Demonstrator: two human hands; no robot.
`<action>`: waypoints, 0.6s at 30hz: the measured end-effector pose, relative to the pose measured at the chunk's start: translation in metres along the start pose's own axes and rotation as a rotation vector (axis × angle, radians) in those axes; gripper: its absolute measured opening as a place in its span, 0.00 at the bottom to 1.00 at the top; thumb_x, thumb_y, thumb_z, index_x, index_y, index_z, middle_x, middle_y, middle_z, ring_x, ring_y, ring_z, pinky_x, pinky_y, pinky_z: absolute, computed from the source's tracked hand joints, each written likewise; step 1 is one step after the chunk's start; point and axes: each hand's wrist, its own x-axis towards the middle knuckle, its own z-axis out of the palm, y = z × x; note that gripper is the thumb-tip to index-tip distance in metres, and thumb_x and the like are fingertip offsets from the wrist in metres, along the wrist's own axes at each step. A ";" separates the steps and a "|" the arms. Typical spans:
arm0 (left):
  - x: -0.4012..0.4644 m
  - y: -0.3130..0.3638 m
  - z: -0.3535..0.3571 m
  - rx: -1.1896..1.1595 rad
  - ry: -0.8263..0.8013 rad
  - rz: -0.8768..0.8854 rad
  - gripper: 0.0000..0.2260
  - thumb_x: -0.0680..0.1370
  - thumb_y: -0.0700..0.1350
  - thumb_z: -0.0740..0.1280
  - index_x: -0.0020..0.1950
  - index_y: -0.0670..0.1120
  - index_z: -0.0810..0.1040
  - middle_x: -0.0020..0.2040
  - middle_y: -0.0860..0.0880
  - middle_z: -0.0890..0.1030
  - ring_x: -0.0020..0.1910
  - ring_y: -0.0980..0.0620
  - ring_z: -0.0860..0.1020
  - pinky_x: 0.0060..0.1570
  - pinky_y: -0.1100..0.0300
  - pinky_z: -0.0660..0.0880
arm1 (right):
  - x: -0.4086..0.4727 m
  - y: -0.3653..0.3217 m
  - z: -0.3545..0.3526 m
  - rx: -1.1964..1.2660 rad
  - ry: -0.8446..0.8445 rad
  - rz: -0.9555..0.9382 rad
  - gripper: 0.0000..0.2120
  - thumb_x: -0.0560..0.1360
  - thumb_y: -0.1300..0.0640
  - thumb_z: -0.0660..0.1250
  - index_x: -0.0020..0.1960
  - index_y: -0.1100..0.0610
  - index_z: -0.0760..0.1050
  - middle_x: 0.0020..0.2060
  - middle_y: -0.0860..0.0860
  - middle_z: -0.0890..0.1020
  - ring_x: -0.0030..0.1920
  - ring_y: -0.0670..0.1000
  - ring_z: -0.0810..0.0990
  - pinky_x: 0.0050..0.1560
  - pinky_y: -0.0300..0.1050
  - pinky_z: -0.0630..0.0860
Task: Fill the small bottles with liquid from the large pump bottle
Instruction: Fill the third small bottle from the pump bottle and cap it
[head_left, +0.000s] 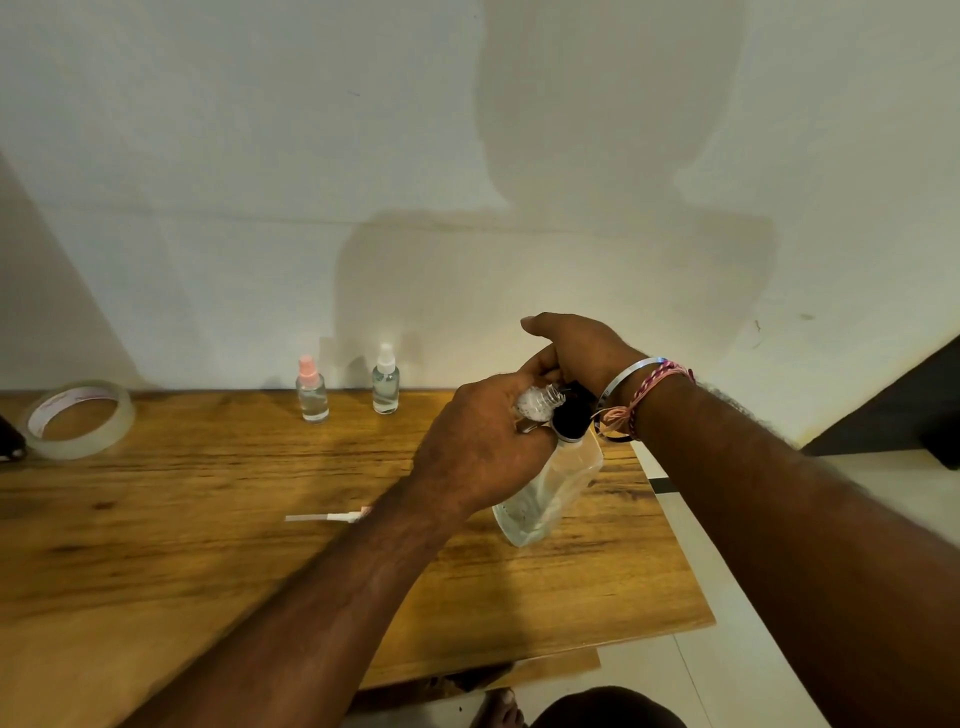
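Note:
My left hand grips a small clear bottle, uncapped, its threaded neck tilted toward the black pump head of the large clear pump bottle. The pump bottle leans on the wooden table. From above, my right hand presses down on the pump head. Two capped small bottles stand by the wall: one with a pink cap and one with a white cap. A loose spray cap with its tube lies flat on the table.
A roll of clear tape lies at the table's far left. The table's right edge runs just right of the pump bottle, with pale floor beyond. A foot shows below the table's near edge.

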 end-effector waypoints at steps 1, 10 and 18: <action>0.000 -0.001 0.000 0.002 0.004 -0.006 0.06 0.74 0.48 0.73 0.46 0.59 0.81 0.39 0.56 0.83 0.37 0.56 0.80 0.37 0.55 0.77 | 0.000 0.000 0.001 -0.005 0.005 -0.006 0.22 0.81 0.44 0.62 0.46 0.63 0.79 0.29 0.54 0.82 0.31 0.54 0.78 0.36 0.43 0.76; -0.001 0.000 0.005 0.010 0.011 -0.031 0.11 0.70 0.53 0.69 0.51 0.55 0.83 0.42 0.55 0.84 0.41 0.54 0.82 0.42 0.48 0.81 | 0.005 0.005 0.002 -0.016 0.058 -0.051 0.23 0.81 0.45 0.61 0.40 0.63 0.80 0.32 0.55 0.82 0.31 0.54 0.78 0.39 0.45 0.75; -0.003 0.003 0.004 0.004 0.023 -0.043 0.13 0.70 0.54 0.68 0.52 0.56 0.84 0.43 0.56 0.84 0.42 0.56 0.82 0.44 0.46 0.82 | 0.010 0.009 0.005 -0.079 0.113 -0.112 0.25 0.81 0.44 0.60 0.37 0.61 0.82 0.32 0.53 0.85 0.36 0.55 0.81 0.50 0.50 0.78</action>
